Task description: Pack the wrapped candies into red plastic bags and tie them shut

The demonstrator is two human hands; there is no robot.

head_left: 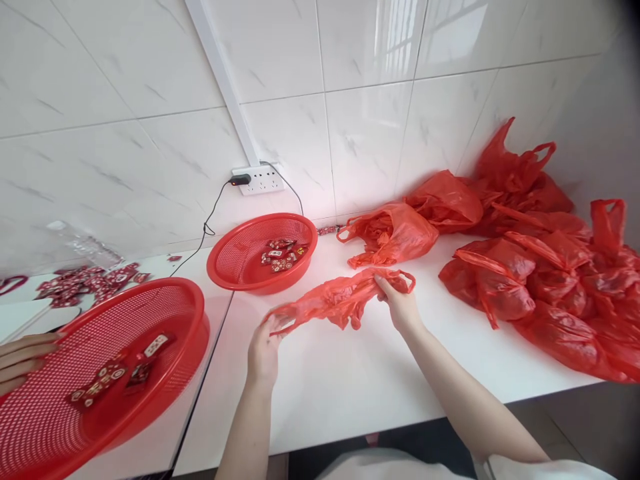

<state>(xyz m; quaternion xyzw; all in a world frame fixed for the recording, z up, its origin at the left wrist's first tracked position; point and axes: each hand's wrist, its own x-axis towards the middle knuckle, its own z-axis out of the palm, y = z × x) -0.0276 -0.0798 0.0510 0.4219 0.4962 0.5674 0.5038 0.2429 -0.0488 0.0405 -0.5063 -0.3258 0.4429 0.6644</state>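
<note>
An empty red plastic bag (336,298) is stretched out above the white table (350,380). My left hand (265,347) is closed on its bottom end, and my right hand (397,300) is closed on its handle end. Behind the bag stands a red mesh basket (235,263) with a few small red packets (280,255) in it.
A larger red mesh basket (165,313) with small packets sits at the near left, and another person's hand (20,360) rests at its left edge. Several stuffed red bags (540,267) crowd the right side. A wall socket (257,179) holds a plugged cable. Loose packets (85,280) lie far left.
</note>
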